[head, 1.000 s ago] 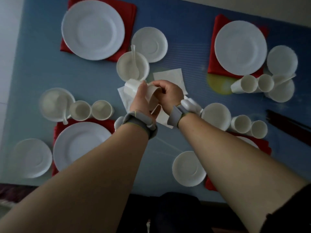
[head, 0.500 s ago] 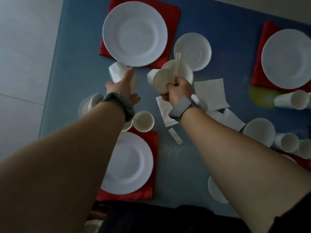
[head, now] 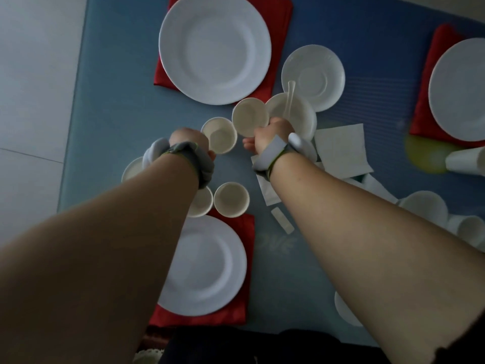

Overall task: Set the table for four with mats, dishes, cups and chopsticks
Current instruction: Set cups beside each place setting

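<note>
Head view, looking straight down on a blue table. Left hand wrapped around a white paper cup, mouth facing up, held just past the near-left setting. Right hand gripping a second paper cup the same way, fingers closed on its side, rim almost touching the left one. Both cups upright-ish, tilted slightly toward the camera, side by side between the two left-hand place settings; can't tell whether resting on the table or held above it.

Near-left setting: red mat with a big white plate on it, two more cups standing at its far edge, one partly hidden by the left wrist. Far-left setting: another red mat under a large plate, with a saucer and a bowl with a spoon just beside it. White napkins scattered right of the right wrist. Further right, a third mat and plate, partly cut off. No chopsticks seen anywhere.
</note>
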Demonstrator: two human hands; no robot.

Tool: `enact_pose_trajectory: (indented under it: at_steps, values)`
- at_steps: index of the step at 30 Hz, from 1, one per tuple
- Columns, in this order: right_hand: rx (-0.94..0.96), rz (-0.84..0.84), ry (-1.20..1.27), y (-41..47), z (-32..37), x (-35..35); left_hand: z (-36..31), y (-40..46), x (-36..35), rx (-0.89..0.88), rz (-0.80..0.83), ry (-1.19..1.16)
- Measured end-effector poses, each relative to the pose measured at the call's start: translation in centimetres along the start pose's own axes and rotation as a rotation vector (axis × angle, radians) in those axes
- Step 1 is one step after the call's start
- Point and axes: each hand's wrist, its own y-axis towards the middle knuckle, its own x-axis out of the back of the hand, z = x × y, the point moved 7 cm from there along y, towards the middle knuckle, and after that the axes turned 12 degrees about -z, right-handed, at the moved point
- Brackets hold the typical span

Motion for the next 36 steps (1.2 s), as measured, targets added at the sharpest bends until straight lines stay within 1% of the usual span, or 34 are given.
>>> enact_pose_trajectory:
  at_steps: [2,3,4,6,8,13,16,18,20,21,23,25,29,33,36]
  values:
    - [0.009,-0.002,-0.036,0.1,-0.2,-0.1,-0.1,0.4,0.0,-0.041,-0.038,0.076]
    - [0.008,0.000,-0.043,0.1,-0.3,-0.1,-0.1,0.4,0.0,0.005,-0.046,-0.036]
    - [0.003,0.003,-0.042,0.2,-0.4,-0.1,-0.3,0.2,-0.1,0.002,-0.052,-0.089]
    - [-0.015,0.012,-0.017,0.2,-0.5,-0.2,-0.2,0.1,0.0,0.012,-0.098,-0.073]
    - [-0.033,0.018,0.024,0.2,-0.4,-0.2,-0.4,-0.1,-0.3,-0.008,-0.059,-0.068]
    - [0.031,0.018,0.060,-0.3,0.1,-0.1,-1.0,-0.5,-0.5,-0.025,-0.046,-0.120]
    - [0.035,0.021,0.093,-0.6,-0.1,0.1,-1.3,-1.0,-0.4,-0.057,-0.054,-0.145]
    - [0.043,0.017,0.075,-0.6,-0.2,0.3,-1.3,-1.2,-0.7,-0.066,-0.005,-0.128]
    - [0.007,0.025,0.093,-0.7,-0.5,0.5,-1.4,-1.3,-0.5,-0.134,0.000,-0.090]
    - [-0.005,0.023,0.099,-0.7,-0.6,0.6,-1.4,-1.1,-0.2,-0.176,-0.033,-0.050]
    - [0.056,-0.010,0.034,-0.5,-0.6,0.6,-1.3,-0.8,0.3,-0.233,-0.089,0.010]
    - [0.103,-0.013,0.012,-0.8,-0.5,0.7,-0.9,-0.9,0.3,-0.244,-0.091,0.016]
    - [0.167,0.087,-0.034,-1.0,-0.7,0.5,-0.5,-1.4,0.4,-0.291,-0.092,0.012]
    - [0.214,-0.034,0.047,-0.7,-0.4,3.9,-0.7,-2.8,0.9,-0.325,-0.148,-0.018]
    - [0.217,-0.117,0.085,-0.4,-1.5,7.6,-0.1,-4.8,0.2,-0.309,-0.100,-0.087]
